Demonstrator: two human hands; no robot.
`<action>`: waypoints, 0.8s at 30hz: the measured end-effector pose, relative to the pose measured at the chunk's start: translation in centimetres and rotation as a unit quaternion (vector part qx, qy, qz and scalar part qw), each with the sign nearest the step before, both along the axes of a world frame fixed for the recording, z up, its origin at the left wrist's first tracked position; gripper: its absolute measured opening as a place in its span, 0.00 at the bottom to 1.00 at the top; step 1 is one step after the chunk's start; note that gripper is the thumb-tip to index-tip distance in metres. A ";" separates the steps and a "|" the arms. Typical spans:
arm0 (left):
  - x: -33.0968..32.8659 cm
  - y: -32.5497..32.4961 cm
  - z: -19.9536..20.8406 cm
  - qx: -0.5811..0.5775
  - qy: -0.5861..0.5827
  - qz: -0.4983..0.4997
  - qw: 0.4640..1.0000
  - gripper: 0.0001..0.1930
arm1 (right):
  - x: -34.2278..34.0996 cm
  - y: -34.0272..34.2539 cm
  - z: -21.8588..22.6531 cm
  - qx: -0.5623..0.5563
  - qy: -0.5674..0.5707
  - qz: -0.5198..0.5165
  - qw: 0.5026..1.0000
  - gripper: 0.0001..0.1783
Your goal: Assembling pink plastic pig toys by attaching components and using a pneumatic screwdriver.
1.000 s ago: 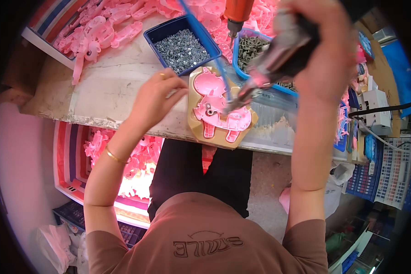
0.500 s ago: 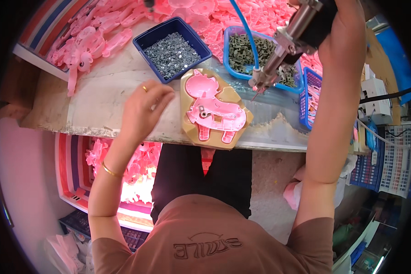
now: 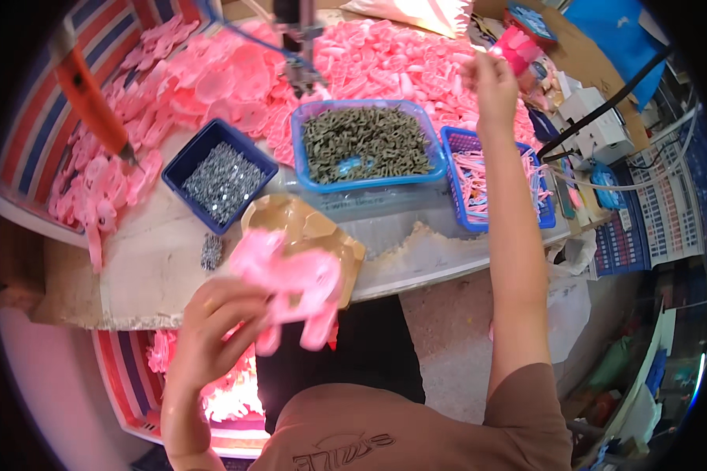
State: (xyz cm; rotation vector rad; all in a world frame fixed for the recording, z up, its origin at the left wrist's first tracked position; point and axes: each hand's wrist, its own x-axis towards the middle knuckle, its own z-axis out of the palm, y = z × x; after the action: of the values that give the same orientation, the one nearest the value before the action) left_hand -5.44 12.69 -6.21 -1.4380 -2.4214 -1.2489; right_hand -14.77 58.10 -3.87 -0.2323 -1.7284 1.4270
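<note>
My left hand [image 3: 224, 322] grips a pink plastic animal-shaped shell [image 3: 310, 282] by its edge, thumb and fingers closed on it. The shell is tilted, blurred by motion, and raised over the table's front edge. Partly behind it lies the tan moulded fixture [image 3: 346, 243], whose hollow is mostly hidden. My right hand [image 3: 493, 82] is raised at the far right, above the pink heap and near a bright pink object [image 3: 517, 51]. Its fingers are half bent and slightly apart, with nothing visible in them. A powered screwdriver [image 3: 294, 47] hangs at the back, apart from both hands.
A dark blue box [image 3: 247, 149] holds small metal screws, with a little pile of screws [image 3: 212, 251] beside it. Small dark green parts fill a light blue tub [image 3: 369, 186]. A blue basket [image 3: 479, 222] holds pink strips. An orange tool [image 3: 90, 94] hangs at left before heaped pink parts [image 3: 228, 78].
My right hand has let go of the screwdriver and moved away from it. My left hand has taken the pink shell out of the fixture and toward me. The view has shifted.
</note>
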 end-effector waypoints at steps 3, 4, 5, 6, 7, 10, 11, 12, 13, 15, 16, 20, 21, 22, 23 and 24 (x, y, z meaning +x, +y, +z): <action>2.2 -4.9 4.7 -0.042 -0.093 0.027 0.994 0.13 | -1.3 5.2 -5.6 0.144 -0.142 -0.074 0.977 0.12; 3.6 -6.6 6.1 -0.036 -0.108 0.064 0.991 0.14 | -2.1 6.1 -7.0 0.208 -0.187 -0.095 0.956 0.12; 4.3 -9.1 7.9 -0.173 -0.148 0.110 0.967 0.14 | -3.2 5.8 -7.8 0.202 -0.179 -0.088 0.959 0.12; 4.5 -11.1 8.5 -0.303 -0.189 0.148 0.922 0.13 | -3.9 5.7 -8.5 0.301 -0.224 -0.123 0.919 0.15; 5.1 -12.0 8.1 -0.305 -0.099 0.148 0.936 0.18 | -4.5 6.0 -9.4 0.397 -0.268 -0.158 0.864 0.18; 6.5 -14.4 6.1 -0.317 -0.041 0.203 0.926 0.26 | -6.4 7.3 -11.5 0.504 -0.208 -0.201 0.814 0.24; 6.5 -15.1 5.2 -0.328 -0.077 0.257 0.906 0.30 | -6.6 8.1 -11.4 0.497 -0.268 -0.175 0.806 0.26; 6.5 -15.0 4.9 -0.329 -0.076 0.264 0.904 0.30 | -7.0 7.6 -11.0 0.497 -0.263 -0.170 0.809 0.26; 6.3 -14.2 4.7 -0.316 -0.076 0.247 0.913 0.28 | -7.2 7.1 -10.4 0.505 -0.324 -0.158 0.784 0.24; 5.4 -11.6 4.6 -0.288 -0.075 0.209 0.932 0.24 | -7.0 6.5 -9.3 0.511 -0.381 -0.145 0.757 0.22; 4.4 -10.0 4.2 -0.269 -0.076 0.181 0.943 0.22 | -6.3 6.6 -8.9 0.501 -0.348 -0.152 0.777 0.19; 0.9 -3.3 3.2 -0.214 -0.100 0.056 0.970 0.21 | -1.5 3.9 -5.7 0.357 -0.255 -0.079 0.895 0.14; 0.5 -1.4 2.5 -0.201 -0.099 0.033 0.974 0.23 | 0.0 2.0 -4.5 0.318 -0.285 0.001 0.904 0.13; 0.1 0.6 1.7 -0.174 -0.076 0.020 0.982 0.26 | 1.8 -0.3 -3.3 0.276 -0.312 0.081 0.906 0.12; -0.2 2.7 0.8 -0.147 -0.053 0.004 0.988 0.28 | 3.7 -2.6 -2.3 0.243 -0.369 0.159 0.883 0.10; -0.3 4.8 0.5 -0.118 -0.035 0.009 0.992 0.31 | 5.3 -5.0 -1.6 0.207 -0.420 0.240 0.850 0.09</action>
State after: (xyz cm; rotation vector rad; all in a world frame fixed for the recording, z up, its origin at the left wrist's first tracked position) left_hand -5.75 17.50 -5.73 -1.4443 -2.7007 -1.0552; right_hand -9.44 53.06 -5.50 -0.2078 -2.9421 1.3131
